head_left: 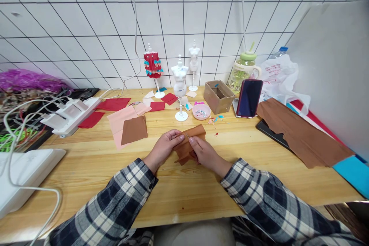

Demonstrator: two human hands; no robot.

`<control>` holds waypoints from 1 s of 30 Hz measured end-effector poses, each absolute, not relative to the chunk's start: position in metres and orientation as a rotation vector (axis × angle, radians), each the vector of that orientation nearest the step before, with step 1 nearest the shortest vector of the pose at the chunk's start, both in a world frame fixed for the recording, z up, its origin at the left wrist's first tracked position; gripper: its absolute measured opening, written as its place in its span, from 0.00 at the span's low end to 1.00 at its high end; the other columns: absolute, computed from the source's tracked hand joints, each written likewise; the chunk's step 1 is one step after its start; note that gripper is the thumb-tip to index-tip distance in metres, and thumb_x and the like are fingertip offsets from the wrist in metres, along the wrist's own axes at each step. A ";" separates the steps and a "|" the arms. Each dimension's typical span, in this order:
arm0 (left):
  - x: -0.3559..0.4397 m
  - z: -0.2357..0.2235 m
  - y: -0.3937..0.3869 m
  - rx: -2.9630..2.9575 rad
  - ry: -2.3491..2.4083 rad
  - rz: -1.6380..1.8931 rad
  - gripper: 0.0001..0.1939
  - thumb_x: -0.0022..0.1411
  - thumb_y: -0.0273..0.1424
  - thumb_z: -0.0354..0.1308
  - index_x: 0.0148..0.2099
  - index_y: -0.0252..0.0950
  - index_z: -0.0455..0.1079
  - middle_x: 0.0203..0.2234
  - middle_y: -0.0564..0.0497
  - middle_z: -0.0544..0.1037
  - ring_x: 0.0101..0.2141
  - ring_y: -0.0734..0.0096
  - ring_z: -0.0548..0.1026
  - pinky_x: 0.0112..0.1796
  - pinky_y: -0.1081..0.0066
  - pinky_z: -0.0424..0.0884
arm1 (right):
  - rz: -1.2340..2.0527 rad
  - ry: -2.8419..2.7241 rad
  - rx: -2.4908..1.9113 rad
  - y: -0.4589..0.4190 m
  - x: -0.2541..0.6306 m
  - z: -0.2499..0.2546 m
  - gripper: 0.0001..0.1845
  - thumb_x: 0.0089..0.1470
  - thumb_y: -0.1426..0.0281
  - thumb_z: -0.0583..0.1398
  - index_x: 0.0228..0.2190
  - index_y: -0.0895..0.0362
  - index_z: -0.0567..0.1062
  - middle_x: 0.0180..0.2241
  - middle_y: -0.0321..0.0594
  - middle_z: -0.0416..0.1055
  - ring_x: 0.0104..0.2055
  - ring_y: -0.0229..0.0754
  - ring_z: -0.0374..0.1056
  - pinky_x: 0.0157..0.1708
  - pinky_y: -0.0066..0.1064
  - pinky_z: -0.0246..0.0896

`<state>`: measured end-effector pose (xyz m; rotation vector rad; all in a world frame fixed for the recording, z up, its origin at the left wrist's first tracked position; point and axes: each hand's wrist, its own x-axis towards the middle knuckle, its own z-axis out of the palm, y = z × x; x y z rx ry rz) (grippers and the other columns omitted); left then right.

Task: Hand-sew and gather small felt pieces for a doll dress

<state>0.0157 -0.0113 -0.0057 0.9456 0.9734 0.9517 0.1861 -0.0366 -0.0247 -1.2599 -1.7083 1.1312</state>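
A piece of brown cloth [184, 150], folded and creased, is held up just over the table between my two hands. My left hand [165, 147] pinches its left upper edge between thumb and fingers. On the other side, my right hand [206, 153] grips the cloth with thumb and forefinger, its other fingers partly hidden behind it. A thin pale line shows by the right thumb tip, too small to name. Beyond the hands stands a bare white mini dress form [180, 78]. To the left, a flat brown cloth piece [134, 130] overlaps a pale pink cloth [115, 125].
Farther back are a dress form in a red ruffled dress [152, 65], another white form [194, 61], a pink bowl of small bits [201, 111], a cardboard box [219, 98] and a propped phone [250, 98]. A power strip [72, 115] lies left; more brown cloth [302, 134] lies right.
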 end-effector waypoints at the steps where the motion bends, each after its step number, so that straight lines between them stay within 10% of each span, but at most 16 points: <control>1: 0.016 -0.006 -0.011 0.941 0.968 0.953 0.16 0.47 0.36 0.71 0.34 0.34 0.71 0.27 0.55 0.75 0.29 0.76 0.71 0.35 0.75 0.65 | 1.133 -1.705 -1.258 -0.037 0.186 -0.026 0.20 0.65 0.54 0.45 0.31 0.53 0.67 0.25 0.38 0.67 0.33 0.43 0.67 0.30 0.33 0.60; 30: 0.015 -0.002 -0.013 0.948 0.995 0.961 0.17 0.48 0.40 0.69 0.33 0.35 0.70 0.26 0.56 0.73 0.27 0.75 0.69 0.32 0.74 0.64 | 1.139 -1.723 -1.263 -0.038 0.186 -0.019 0.21 0.64 0.53 0.46 0.28 0.52 0.64 0.22 0.35 0.64 0.30 0.42 0.65 0.28 0.32 0.57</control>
